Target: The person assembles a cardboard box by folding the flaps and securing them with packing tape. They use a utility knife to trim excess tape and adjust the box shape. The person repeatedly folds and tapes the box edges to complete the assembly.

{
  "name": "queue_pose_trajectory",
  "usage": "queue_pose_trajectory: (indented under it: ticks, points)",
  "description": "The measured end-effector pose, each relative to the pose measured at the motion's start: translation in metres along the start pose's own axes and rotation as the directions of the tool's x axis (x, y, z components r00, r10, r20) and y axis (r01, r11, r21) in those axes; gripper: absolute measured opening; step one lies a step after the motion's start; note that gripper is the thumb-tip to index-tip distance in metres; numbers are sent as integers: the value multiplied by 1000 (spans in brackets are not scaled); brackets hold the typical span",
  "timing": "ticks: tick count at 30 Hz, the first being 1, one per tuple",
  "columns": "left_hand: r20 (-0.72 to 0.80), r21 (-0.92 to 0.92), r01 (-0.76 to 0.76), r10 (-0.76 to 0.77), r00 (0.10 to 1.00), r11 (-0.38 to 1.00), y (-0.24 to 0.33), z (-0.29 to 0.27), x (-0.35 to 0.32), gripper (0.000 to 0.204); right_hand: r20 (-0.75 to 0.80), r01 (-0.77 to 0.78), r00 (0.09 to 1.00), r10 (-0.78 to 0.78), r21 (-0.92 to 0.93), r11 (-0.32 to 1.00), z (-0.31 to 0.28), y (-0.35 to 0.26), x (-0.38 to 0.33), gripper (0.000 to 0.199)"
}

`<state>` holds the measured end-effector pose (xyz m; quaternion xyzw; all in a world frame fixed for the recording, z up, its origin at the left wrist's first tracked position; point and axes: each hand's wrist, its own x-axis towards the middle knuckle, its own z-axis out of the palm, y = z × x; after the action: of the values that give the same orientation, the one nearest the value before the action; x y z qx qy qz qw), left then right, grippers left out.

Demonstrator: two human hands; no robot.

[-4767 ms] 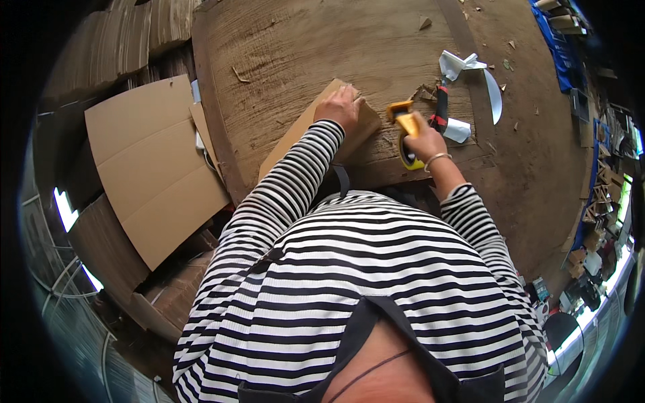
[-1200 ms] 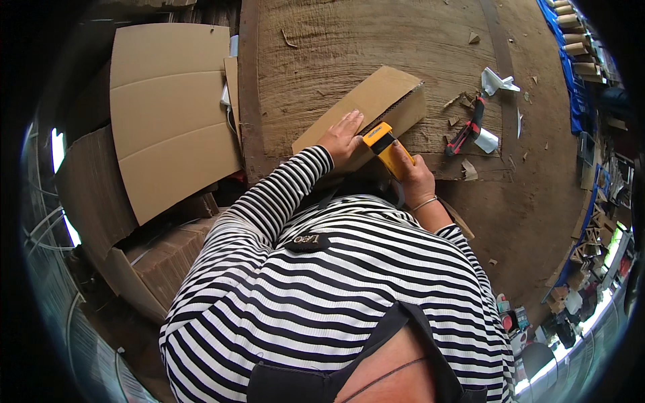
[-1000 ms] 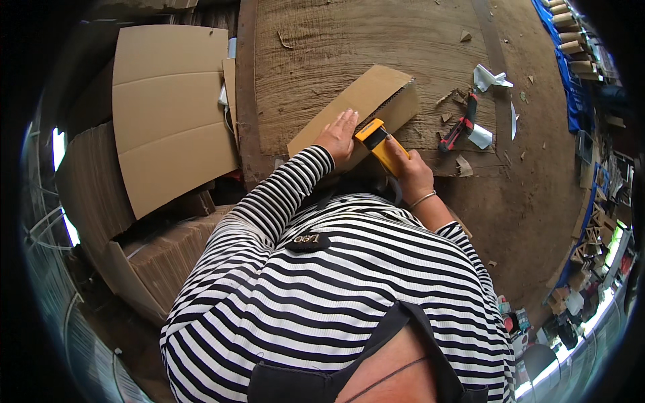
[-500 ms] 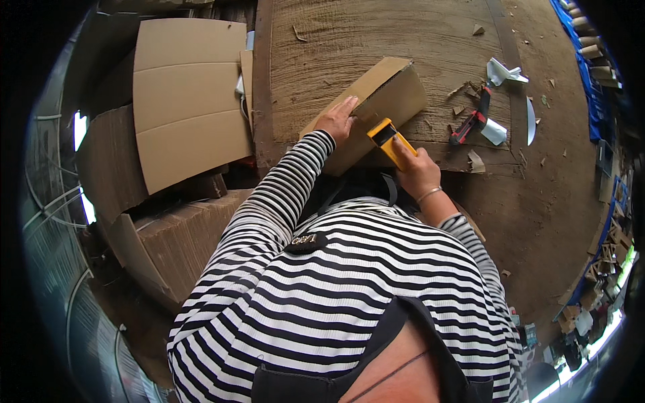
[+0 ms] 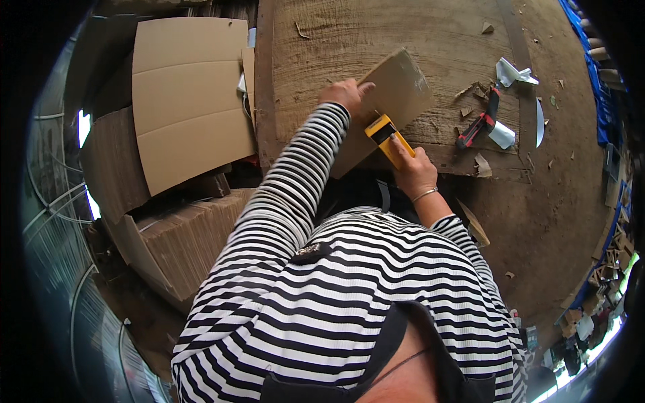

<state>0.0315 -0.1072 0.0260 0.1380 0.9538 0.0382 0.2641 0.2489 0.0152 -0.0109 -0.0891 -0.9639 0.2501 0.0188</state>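
A brown cardboard box [image 5: 401, 87] stands slantwise at the near side of the wooden worktable [image 5: 322, 57], a broad flat face turned up toward me. My left hand [image 5: 346, 95] grips its far left edge, the thumb lying over the top and the fingers partly hidden. In my right hand [image 5: 415, 168] is a yellow hand tool [image 5: 381, 129] with a black inset at its front end; its exact kind is unclear. The tool's front end is over the box's near right part. Whether it touches the cardboard, I cannot tell.
Right of the box lie a red and black utility knife [image 5: 478, 127], crumpled white paper [image 5: 514, 72] and cardboard scraps [image 5: 482, 165]. At the left stand a large creased cardboard sheet [image 5: 191, 101] and stacked flat cardboard [image 5: 185, 238].
The box has tipped over so that a broad face now shows. My left hand has moved up and away to its far edge. The yellow tool has barely moved.
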Motion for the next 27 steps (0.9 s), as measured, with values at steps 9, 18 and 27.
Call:
queue_pose_trajectory:
  ticks: [9, 18, 27]
  points:
    - [51, -72, -52, 56, 997, 996, -77, -45, 83, 78, -12, 9, 1000, -9, -11, 1000, -10, 1, -14, 68]
    - [-171, -70, 275, -283, 944, 959, -98, -29, 137, 56, -6, 136, 991, -136, 63, 989, 38, -31, 92, 72]
    - [-184, -40, 56, -62, 981, 998, -57, -25, 77, 96, 167, 57, 984, -70, 81, 995, 60, -33, 126, 70]
